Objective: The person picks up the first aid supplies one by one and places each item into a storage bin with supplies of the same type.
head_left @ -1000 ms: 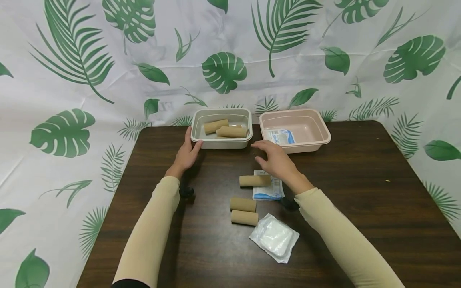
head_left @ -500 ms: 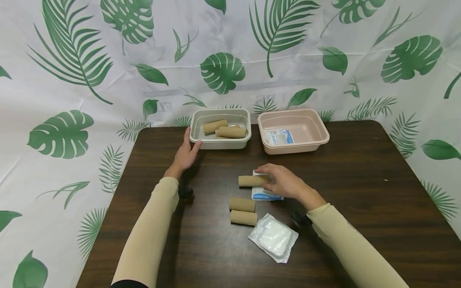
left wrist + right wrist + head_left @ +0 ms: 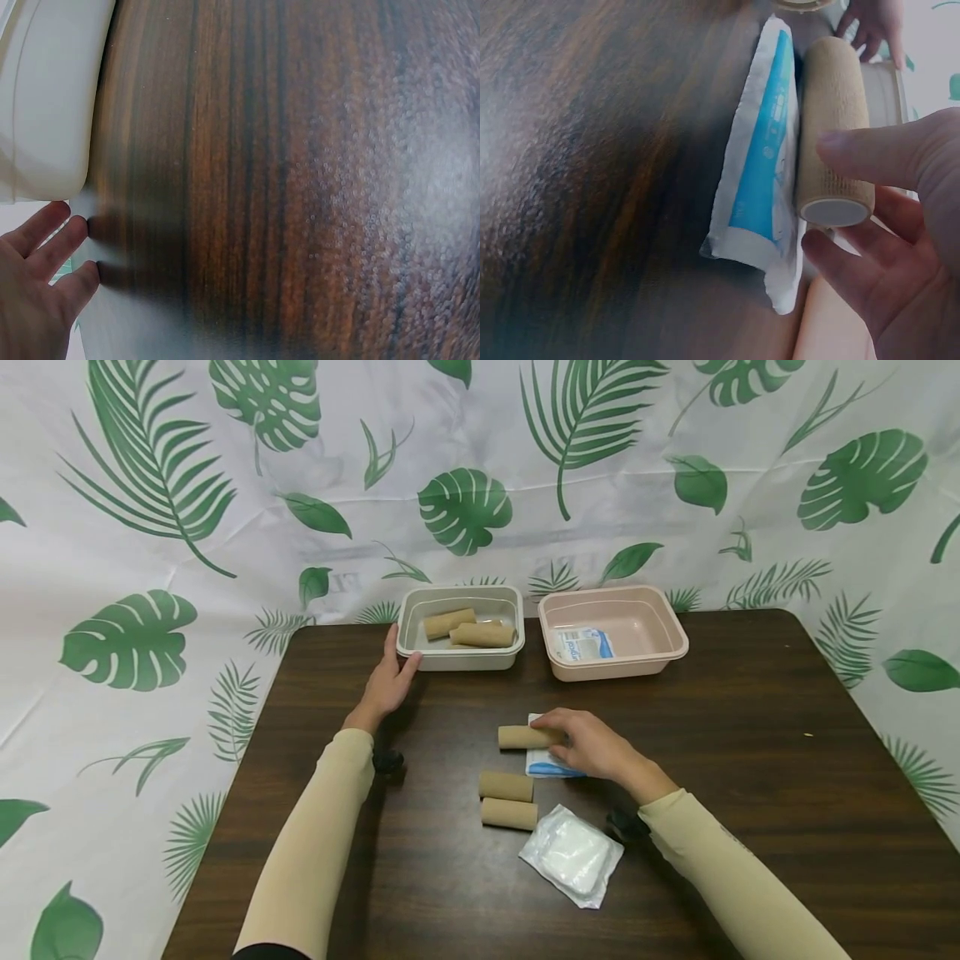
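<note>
My right hand (image 3: 588,743) pinches the right end of a tan bandage roll (image 3: 521,737) between thumb and fingers. In the right wrist view the thumb lies across the woven side of the bandage roll (image 3: 832,112). Beneath it is a flat white-and-blue packet (image 3: 551,766), partly covered by the hand. My left hand (image 3: 386,685) rests with extended fingers at the left front corner of a light grey bin (image 3: 468,662). The left wrist view shows those fingertips right by the bin's wall (image 3: 52,112). Inside that bin lie several tan bandage rolls (image 3: 482,635).
Right of the grey bin stands a pink bin (image 3: 630,670) holding a white-and-blue packet (image 3: 583,644). Two more bandage rolls (image 3: 507,787) lie side by side on the dark wooden table (image 3: 735,710). Nearer is a clear-wrapped white pad (image 3: 576,857). A leaf-print cloth (image 3: 465,435) hangs behind.
My right hand has come back from beside the pink bin to the bandage roll on the packet and taken hold of it. The left hand stays at the grey bin.
</note>
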Available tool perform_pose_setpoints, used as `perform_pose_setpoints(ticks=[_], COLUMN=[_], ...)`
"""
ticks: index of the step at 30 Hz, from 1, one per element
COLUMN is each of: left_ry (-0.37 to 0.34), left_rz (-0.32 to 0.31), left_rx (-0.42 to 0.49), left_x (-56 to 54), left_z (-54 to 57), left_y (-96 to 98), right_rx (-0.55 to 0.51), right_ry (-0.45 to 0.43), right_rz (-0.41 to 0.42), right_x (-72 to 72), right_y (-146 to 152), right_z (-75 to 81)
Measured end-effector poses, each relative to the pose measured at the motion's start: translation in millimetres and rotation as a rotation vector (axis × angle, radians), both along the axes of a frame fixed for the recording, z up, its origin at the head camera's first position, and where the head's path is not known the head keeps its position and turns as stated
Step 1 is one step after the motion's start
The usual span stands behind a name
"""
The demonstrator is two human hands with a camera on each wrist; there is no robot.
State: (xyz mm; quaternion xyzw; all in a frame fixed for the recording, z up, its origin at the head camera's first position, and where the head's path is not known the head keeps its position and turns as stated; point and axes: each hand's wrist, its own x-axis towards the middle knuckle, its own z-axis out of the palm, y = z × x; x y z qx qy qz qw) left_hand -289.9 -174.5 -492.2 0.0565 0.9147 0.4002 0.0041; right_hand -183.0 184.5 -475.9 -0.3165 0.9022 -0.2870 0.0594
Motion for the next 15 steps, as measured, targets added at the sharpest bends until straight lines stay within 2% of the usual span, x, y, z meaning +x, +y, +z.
perform_pose_setpoints(ticks=[15], left_ry=[0.008], left_rz=[-0.003], left_rx=[0.008], left_x=[0.1], left_z=[-0.5], left_y=[-0.8], right_rx=[-0.007], right_ry=[0.024], right_rz=[0.003], right_x=[-1.1], right_y=[1.7], right_z=[-4.1])
